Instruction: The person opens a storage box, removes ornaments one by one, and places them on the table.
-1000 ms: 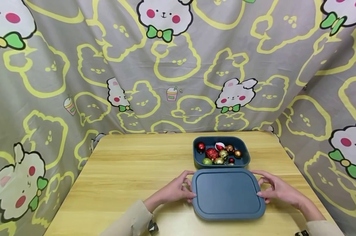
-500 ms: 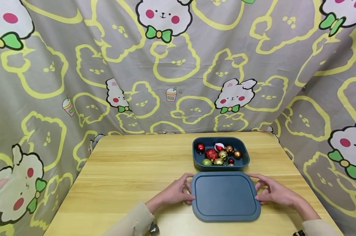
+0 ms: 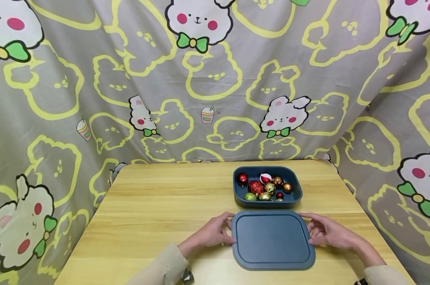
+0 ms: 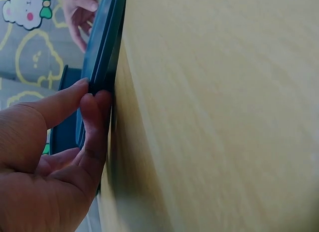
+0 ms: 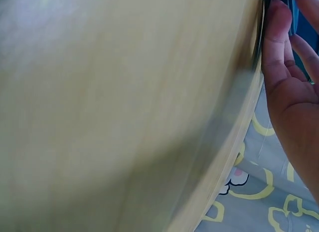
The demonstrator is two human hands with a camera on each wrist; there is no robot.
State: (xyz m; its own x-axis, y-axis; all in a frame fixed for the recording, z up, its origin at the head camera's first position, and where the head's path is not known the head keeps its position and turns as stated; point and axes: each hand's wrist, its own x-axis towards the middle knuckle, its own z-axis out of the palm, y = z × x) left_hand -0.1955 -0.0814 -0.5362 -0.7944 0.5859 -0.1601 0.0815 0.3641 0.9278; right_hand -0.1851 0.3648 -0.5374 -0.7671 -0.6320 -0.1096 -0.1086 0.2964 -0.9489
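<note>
A flat blue-grey lid (image 3: 273, 237) with rounded corners lies level, close over the table in front of the person. My left hand (image 3: 214, 231) pinches its left edge, and the left wrist view shows the thumb above the rim with curled fingers below. At the opposite edge, my right hand (image 3: 330, 232) holds the lid between thumb and fingers. Just behind the lid stands a matching dark blue box (image 3: 265, 204), uncovered. Inside lie several Christmas baubles, among them a glittery red one (image 3: 255, 187), a green one (image 3: 250, 196) and a copper one (image 3: 287, 187).
The wooden table (image 3: 158, 198) extends to the left and behind the box. A grey curtain (image 3: 233, 79) with yellow outlines and white cartoon animals hangs round its back and sides.
Both hands have drawn the lid slightly towards the person, so a small gap now shows between it and the box. Its right end has shifted a little left. The box and baubles stay put.
</note>
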